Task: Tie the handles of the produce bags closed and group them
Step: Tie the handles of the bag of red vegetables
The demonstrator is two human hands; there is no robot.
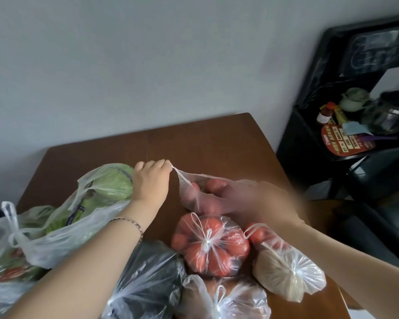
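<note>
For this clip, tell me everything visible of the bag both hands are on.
The clear bag is thin plastic holding round reddish produce, lying on the brown table beyond the tied tomato bag. Not yet knotted: the left hand pinches one handle, stretched taut leftward; the blurred right hand is at its right side, grip unclear.

— Where's your right hand?
— My right hand (251, 199) is a motion smear, half veiled by the film of the far bag (194, 196); how my fingers lie, I can't tell.
— And the bags nearest you?
— The dark bag (145, 279) and the pale bag (221, 302) run off the bottom edge, the bag of greens (5, 268) off the left. The dark one's contents I can't make out.
— The shelf (309, 125)?
— The red card (346, 141) has print too small to read.
</note>
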